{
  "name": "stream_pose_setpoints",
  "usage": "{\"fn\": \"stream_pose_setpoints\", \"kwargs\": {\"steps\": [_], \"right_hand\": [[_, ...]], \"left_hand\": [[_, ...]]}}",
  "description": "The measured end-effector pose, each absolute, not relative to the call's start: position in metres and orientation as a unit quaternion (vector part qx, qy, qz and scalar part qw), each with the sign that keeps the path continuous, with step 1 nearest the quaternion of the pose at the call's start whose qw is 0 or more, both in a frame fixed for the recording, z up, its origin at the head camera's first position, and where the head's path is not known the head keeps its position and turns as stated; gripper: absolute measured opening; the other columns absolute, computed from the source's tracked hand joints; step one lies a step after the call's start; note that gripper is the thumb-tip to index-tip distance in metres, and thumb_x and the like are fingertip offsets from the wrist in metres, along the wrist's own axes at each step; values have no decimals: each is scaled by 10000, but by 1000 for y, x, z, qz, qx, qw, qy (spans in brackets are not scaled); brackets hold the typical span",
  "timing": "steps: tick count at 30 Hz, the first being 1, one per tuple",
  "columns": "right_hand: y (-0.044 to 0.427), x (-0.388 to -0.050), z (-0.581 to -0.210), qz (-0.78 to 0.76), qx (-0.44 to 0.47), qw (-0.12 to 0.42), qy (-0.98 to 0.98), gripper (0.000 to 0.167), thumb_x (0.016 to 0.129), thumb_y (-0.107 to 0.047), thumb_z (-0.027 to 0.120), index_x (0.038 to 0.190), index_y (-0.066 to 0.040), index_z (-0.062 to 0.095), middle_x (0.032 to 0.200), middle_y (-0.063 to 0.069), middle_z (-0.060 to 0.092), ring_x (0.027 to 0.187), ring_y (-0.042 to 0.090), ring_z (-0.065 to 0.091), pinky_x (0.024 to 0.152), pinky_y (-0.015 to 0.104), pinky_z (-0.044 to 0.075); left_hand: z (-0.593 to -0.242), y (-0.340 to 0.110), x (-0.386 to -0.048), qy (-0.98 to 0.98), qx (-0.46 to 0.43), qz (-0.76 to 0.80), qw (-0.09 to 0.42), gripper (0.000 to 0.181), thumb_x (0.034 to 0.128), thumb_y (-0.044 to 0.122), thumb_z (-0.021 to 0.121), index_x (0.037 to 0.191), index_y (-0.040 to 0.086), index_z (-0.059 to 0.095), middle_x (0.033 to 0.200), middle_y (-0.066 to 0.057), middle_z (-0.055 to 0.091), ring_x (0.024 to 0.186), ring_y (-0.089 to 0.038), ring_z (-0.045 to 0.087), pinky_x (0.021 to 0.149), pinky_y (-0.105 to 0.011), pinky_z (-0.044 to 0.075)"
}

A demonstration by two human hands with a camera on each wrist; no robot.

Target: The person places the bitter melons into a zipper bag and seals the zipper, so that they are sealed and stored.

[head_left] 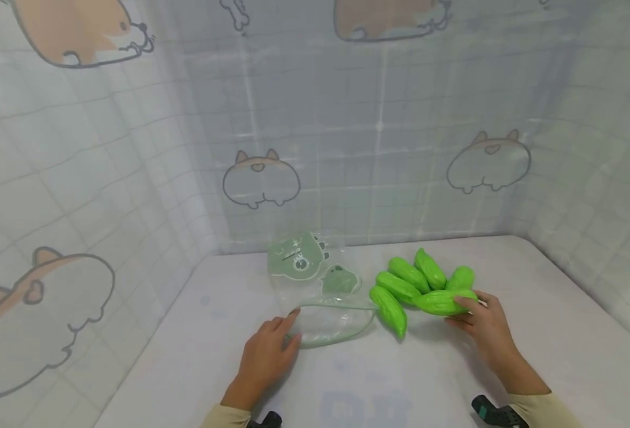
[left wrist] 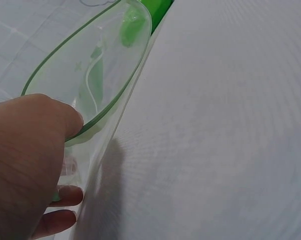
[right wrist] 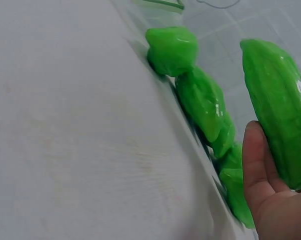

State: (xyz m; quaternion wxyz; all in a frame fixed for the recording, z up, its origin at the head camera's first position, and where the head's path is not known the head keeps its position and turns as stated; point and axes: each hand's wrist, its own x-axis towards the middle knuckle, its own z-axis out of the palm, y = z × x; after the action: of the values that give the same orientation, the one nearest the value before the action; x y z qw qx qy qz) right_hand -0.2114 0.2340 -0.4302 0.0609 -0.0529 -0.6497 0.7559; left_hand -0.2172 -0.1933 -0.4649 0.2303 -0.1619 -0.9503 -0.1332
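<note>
A clear bag [head_left: 331, 324] with a green rim and green animal prints lies on the table, its mouth spread toward the person. My left hand [head_left: 265, 355] grips the bag's left rim; in the left wrist view the thumb of this hand [left wrist: 28, 150] lies over the green edge [left wrist: 98, 117]. On the right, my right hand [head_left: 486, 326] holds a bright green, ridged, gourd-like piece [head_left: 442, 302] by its right end. The right wrist view shows that piece [right wrist: 278, 105] raised in the fingers of the hand [right wrist: 275, 200]. Several similar green pieces [head_left: 389, 310] lie between the bag and this hand.
The white table [head_left: 213, 297] meets a grey-white curtain [head_left: 373, 148] with dog drawings at the back. Similar curtain sides [head_left: 52, 178] stand at left and right. Green pieces [head_left: 429, 268] cluster right of the bag, one touching its rim or close beside it.
</note>
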Motion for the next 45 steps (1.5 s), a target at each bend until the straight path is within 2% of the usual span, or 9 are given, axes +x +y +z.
{"fn": "stream_pose_setpoints", "kwargs": {"steps": [6, 15, 21, 25, 28, 37, 42, 45], "right_hand": [[230, -210, -427, 738, -42, 51, -671, 761, 1042, -261, 565, 1534, 86, 99, 1377, 250, 342, 898, 99, 671, 858, 316, 562], [213, -207, -421, 717, -34, 38, -695, 696, 1014, -272, 619, 1469, 82, 228, 1294, 145, 423, 926, 76, 664, 864, 341, 561], [206, -207, -423, 685, -22, 40, -727, 626, 1013, -326, 615, 1420, 51, 323, 1251, 119, 521, 930, 134, 682, 822, 323, 568], [202, -206, -424, 668, -14, 34, -743, 581, 1010, -355, 615, 1380, 28, 383, 1132, 78, 642, 942, 197, 702, 792, 317, 571], [200, -205, -424, 666, -10, 41, -745, 550, 1009, -338, 621, 1355, 31, 403, 1070, 85, 675, 933, 229, 706, 773, 329, 576], [196, -204, -421, 674, 9, 42, -737, 536, 1004, -265, 635, 1332, 64, 367, 1218, 181, 512, 942, 279, 684, 810, 340, 574], [192, -202, -427, 679, 18, 41, -733, 487, 991, -198, 654, 1292, 64, 376, 1225, 174, 500, 941, 208, 679, 833, 349, 573], [189, -201, -429, 684, 26, 46, -728, 487, 984, -169, 660, 1295, 84, 381, 1274, 213, 490, 944, 172, 679, 843, 356, 572]], "left_hand": [[-463, -194, -218, -937, -186, -135, 262, 527, 909, 319, 727, 1409, 216, 598, 1084, -14, 688, 899, -201, 641, 697, -389, 538], [-462, -194, -213, -944, -173, -133, 248, 519, 913, 320, 720, 1406, 211, 600, 1087, -21, 692, 919, -210, 644, 709, -396, 539], [-463, -195, -210, -947, -166, -134, 240, 521, 912, 322, 719, 1407, 211, 598, 1088, -18, 694, 910, -206, 641, 707, -391, 538], [-462, -197, -208, -945, -166, -131, 251, 518, 896, 312, 738, 1387, 204, 614, 1069, -17, 697, 882, -206, 643, 683, -387, 536], [-461, -196, -209, -942, -173, -136, 255, 513, 906, 308, 730, 1394, 207, 610, 1079, -15, 695, 887, -201, 640, 688, -384, 534], [-459, -195, -212, -941, -177, -134, 256, 516, 911, 308, 721, 1403, 208, 601, 1082, -23, 692, 897, -213, 638, 690, -390, 534], [-460, -194, -213, -941, -181, -136, 250, 506, 921, 316, 708, 1405, 210, 600, 1081, -25, 693, 880, -212, 634, 680, -386, 529], [-461, -194, -213, -944, -178, -127, 248, 511, 917, 324, 713, 1401, 204, 603, 1077, -29, 694, 873, -213, 636, 676, -385, 532]]}}
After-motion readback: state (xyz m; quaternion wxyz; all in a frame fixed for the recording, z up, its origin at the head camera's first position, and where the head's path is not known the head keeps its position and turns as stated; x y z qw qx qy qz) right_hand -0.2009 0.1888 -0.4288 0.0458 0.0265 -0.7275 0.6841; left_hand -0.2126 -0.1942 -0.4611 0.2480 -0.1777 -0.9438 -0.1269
